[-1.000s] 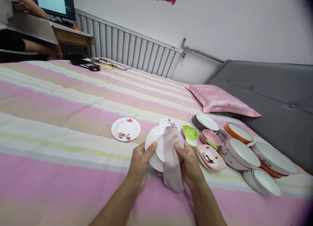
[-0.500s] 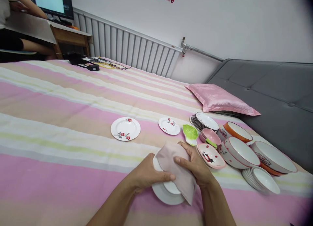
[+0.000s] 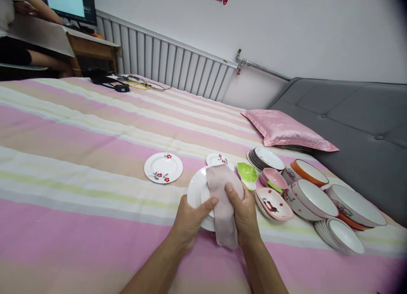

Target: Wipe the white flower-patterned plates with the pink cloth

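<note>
A white plate (image 3: 196,186) is held up above the bed, tilted towards me. My left hand (image 3: 192,217) grips its left edge, thumb over the front. A pale pink cloth (image 3: 222,209) is draped across the plate's face. My right hand (image 3: 243,209) presses that cloth against the right side, thumb on top and fingers behind the rim. Just behind, partly covered by the held plate, lies a small flowered plate (image 3: 218,159). Another flowered plate (image 3: 163,168) rests flat to the left.
On the right stand a green leaf-shaped dish (image 3: 247,173), pink bowls (image 3: 275,176), a square cat dish (image 3: 274,204), stacked plates (image 3: 270,157), large bowls (image 3: 314,198) and small stacked bowls (image 3: 345,234). Farther back are a pink pillow (image 3: 286,126) and cables (image 3: 140,83). A person sits at a desk.
Both hands have lifted the plate and cloth up and away from me, and the plate now faces me more. It overlaps the small flowered plate behind.
</note>
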Demonstrator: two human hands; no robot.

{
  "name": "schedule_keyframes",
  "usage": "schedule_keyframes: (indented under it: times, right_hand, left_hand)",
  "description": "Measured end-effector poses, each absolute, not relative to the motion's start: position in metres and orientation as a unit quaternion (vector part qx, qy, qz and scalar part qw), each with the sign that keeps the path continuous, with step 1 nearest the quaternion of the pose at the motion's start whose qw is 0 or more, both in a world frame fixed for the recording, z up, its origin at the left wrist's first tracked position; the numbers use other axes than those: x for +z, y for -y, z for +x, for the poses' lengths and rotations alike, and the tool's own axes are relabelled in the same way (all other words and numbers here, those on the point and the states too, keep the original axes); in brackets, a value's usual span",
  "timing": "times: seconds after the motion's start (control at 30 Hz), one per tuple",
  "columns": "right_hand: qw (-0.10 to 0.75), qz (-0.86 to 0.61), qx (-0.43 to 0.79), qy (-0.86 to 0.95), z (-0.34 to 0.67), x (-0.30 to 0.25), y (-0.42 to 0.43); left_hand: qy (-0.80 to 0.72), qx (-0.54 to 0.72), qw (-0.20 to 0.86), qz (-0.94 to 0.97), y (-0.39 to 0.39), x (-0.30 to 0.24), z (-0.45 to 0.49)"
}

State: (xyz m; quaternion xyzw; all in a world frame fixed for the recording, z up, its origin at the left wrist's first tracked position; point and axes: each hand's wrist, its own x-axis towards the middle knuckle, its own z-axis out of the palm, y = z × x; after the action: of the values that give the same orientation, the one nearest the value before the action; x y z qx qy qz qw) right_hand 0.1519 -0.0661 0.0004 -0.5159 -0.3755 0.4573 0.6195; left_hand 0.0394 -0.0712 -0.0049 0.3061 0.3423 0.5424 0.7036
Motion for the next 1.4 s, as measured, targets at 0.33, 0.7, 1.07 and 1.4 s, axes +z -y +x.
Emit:
schedule_keyframes:
  times: [0.33,0.7,1.07,1.4]
  right_hand:
    - [0.577,-0.495,0.481,0.437,0.14,-0.004,0.07]
    - [0.495,-0.598,0.177,0.606,0.14,-0.031,0.069]
    - [0.358,-0.508,0.049,0.782,0.134,-0.025,0.072]
    - [0.403,-0.497,0.054,0.766,0.14,-0.021,0.071]
  left_hand:
    - [-0.302,0.625,0.676,0.248,0.072,-0.014,0.046]
    - [-0.209,0.552,0.797,0.13,0.072,-0.011,0.042]
    - [-0.19,0.54,0.808,0.143,0.071,-0.013,0.042]
    - [-0.275,0.519,0.759,0.279,0.088,-0.006,0.048]
